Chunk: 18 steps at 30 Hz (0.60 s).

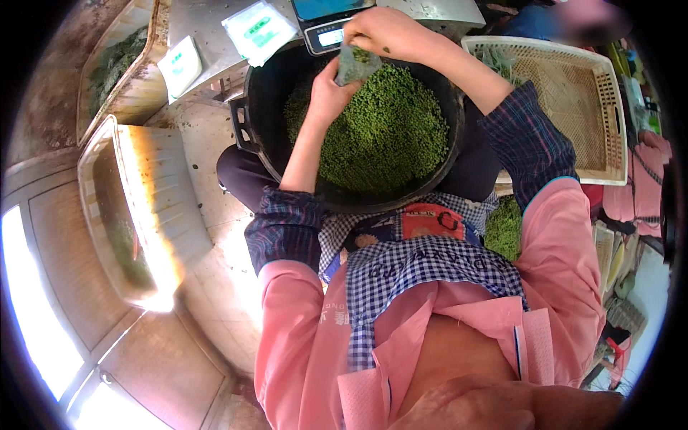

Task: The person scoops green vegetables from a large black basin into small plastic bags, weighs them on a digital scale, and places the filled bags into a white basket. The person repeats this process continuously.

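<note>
My left hand (332,95) grips a small clear plastic bag (355,72) by its side and lower edge. A little green produce shows inside the bag. My right hand (384,33) is at the bag's upper end, fingers curled against its edge; the fingertips are partly hidden. Both hands are over a large black tub (263,126) with a side handle. Small round green berries (387,134), like green peppercorns, are heaped in it. Just beyond the tub stands a digital scale (322,37) with a lit display, close to my right hand.
Printed plastic bags (260,32) lie on the metal table (215,54), another stack (180,67) at its edge. A pale plastic crate (613,118) stands at right, more green berries (504,228) beside my right arm. White bins (166,199) line the left. A blurred person (588,19) is at top right.
</note>
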### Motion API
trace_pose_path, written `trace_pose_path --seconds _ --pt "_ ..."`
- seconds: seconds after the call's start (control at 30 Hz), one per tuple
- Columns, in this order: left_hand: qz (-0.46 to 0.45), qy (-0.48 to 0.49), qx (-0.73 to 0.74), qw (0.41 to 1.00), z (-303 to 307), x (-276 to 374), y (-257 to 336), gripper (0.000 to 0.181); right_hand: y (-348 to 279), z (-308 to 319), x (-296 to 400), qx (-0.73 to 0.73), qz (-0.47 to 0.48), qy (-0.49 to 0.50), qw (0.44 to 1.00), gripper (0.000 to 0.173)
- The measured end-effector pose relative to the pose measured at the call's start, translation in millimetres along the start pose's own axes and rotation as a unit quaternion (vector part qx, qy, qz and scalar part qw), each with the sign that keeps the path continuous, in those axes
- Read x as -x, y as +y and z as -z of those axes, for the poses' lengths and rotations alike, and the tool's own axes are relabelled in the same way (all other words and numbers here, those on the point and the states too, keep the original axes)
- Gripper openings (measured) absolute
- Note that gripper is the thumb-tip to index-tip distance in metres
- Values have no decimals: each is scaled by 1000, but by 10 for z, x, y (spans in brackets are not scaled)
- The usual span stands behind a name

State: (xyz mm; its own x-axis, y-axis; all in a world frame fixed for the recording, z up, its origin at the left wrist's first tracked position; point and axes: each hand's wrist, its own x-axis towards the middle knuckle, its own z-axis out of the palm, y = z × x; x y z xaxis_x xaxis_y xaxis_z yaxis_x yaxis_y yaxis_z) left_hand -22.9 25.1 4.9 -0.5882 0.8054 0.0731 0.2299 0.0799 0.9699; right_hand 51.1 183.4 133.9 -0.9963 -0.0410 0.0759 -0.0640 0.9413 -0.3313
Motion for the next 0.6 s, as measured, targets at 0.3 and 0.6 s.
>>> trace_pose_path --seconds 0.3,0.6 --pt "-12 -98 113 989 -564 317 312 58 -237 -130 954 76 -11 -156 985 35" --pt "27 -159 -4 987 -705 340 575 55 -169 -121 1405 -18 -36 -117 992 46"
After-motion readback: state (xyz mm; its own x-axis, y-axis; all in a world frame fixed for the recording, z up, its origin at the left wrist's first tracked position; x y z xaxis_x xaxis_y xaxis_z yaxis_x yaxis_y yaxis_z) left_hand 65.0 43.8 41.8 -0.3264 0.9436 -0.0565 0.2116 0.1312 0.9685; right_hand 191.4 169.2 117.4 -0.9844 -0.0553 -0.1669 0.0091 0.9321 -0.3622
